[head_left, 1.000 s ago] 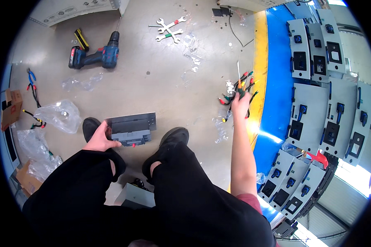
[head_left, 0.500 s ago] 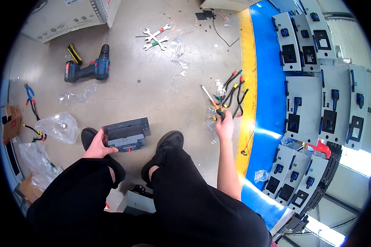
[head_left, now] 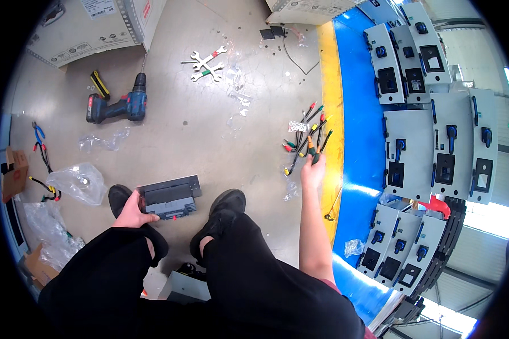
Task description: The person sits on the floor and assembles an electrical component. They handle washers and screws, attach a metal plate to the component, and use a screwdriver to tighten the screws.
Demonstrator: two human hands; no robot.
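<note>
My left hand (head_left: 132,211) is closed on the left end of a dark grey electrical module (head_left: 172,208), which has a flat plate along its far side and a small red part at its near edge. It is held between my shoes, just above or on the floor. Over to the right, my right hand (head_left: 313,172) is closed around a screwdriver with an orange and green handle (head_left: 314,156); its shaft is hard to make out against the cables. Just beyond the hand lie several short black cables (head_left: 305,129) with red, yellow and green ends, beside a small clear bag of metal parts (head_left: 298,126).
A blue cordless drill (head_left: 119,107), a yellow-and-black tool (head_left: 100,85) and crossed wrenches (head_left: 208,63) lie farther off. Plastic bags (head_left: 79,183) and blue-handled pliers (head_left: 38,131) are at left. Grey cabinets (head_left: 410,158) line the right, beyond a yellow floor stripe (head_left: 335,85).
My right hand has drawn slightly nearer, and the screwdriver's long pale shaft, plain before, no longer stands out. The left hand still holds the module. The whole view has shifted a little.
</note>
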